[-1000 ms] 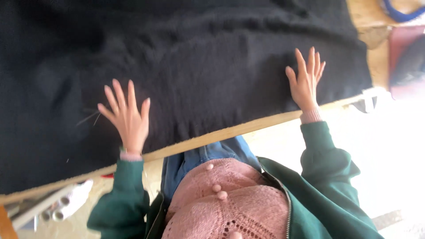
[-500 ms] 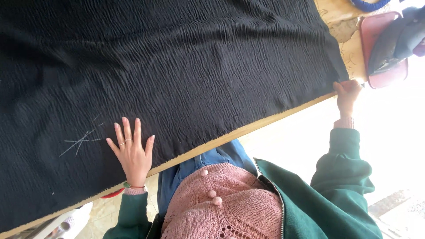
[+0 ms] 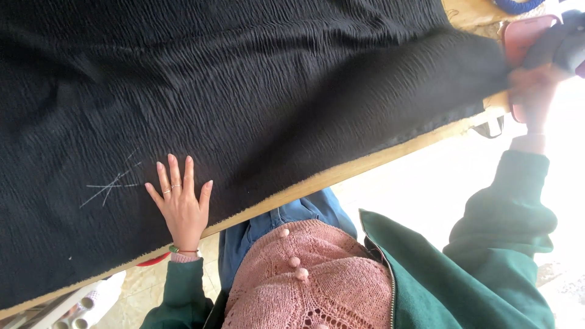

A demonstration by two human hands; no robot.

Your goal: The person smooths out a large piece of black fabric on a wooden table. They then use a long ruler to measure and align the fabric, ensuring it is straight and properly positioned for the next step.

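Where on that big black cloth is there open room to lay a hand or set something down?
Most of the black cloth is bare: the wide stretch above and right of the left hand, up to the far edge. Left of that hand, white chalk marks take a small patch. The right corner is crowded: the right hand, blurred, grips the cloth beside a pink object.

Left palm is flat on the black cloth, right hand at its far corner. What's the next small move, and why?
Probably draw the right hand gently outward. The black cloth shows ripples between the hands, while the left hand pins it flat near the chalk marks.

Open black fabric (image 3: 274,91) beyond left hand (image 3: 181,207)
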